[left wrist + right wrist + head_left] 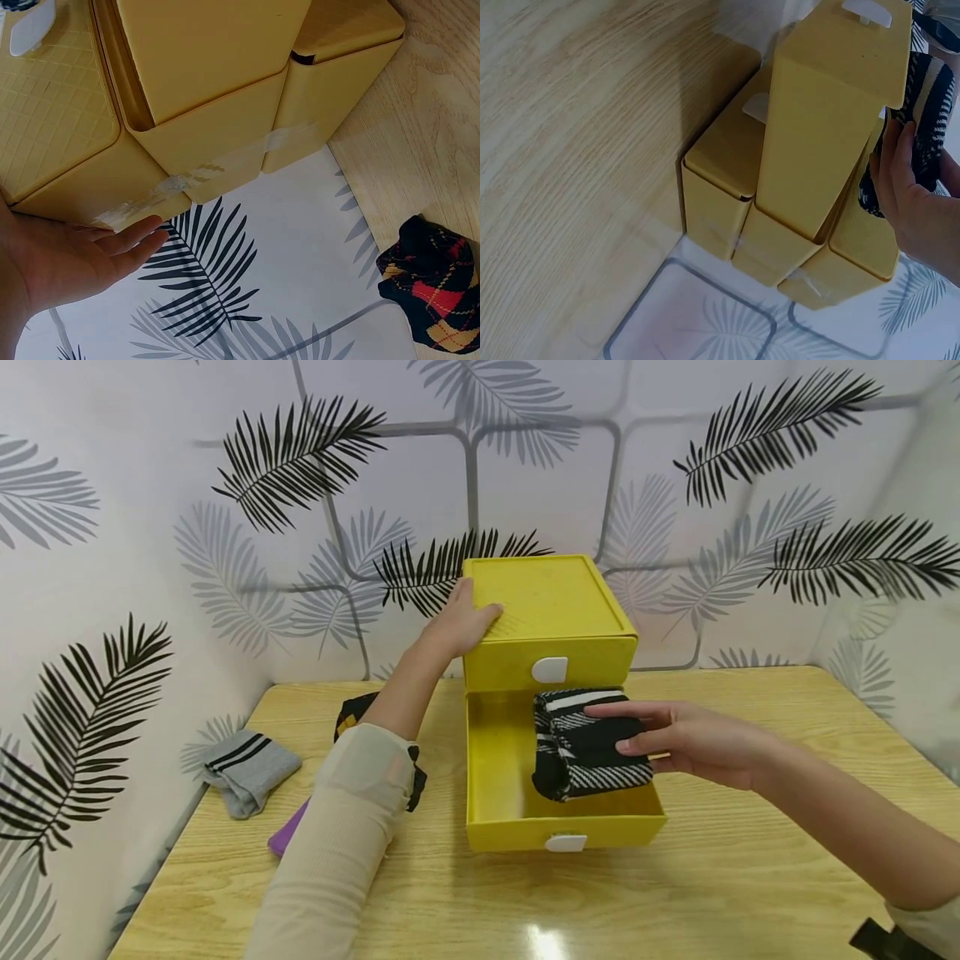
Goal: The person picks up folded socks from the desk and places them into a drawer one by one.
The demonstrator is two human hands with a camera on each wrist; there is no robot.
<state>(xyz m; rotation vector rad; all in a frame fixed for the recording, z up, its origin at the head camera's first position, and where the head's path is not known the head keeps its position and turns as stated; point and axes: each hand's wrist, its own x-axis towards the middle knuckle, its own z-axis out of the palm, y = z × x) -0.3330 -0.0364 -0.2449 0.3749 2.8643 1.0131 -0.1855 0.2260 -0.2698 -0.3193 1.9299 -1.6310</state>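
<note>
A yellow drawer cabinet (543, 597) stands on the table, its middle drawer (517, 837) pulled out. My left hand (463, 622) rests at the cabinet's upper left edge, thumb over the top; in the left wrist view its fingers (124, 244) stretch along the side. Between thumb and fingers, my right hand (697, 745) holds a folded pair of black-and-white patterned socks (592, 756) above the open drawer. The right wrist view shows these socks (931, 97) beside the drawer's upper edge. The part of the drawer floor behind the socks is hidden.
Grey socks with black stripes (251, 768) lie on the left of the wooden table (757, 860). Near my left forearm are a purple item (287, 835), partly covered, and a dark argyle sock bundle (435, 285). A leaf-patterned wall covering (540, 485) stands close behind the cabinet.
</note>
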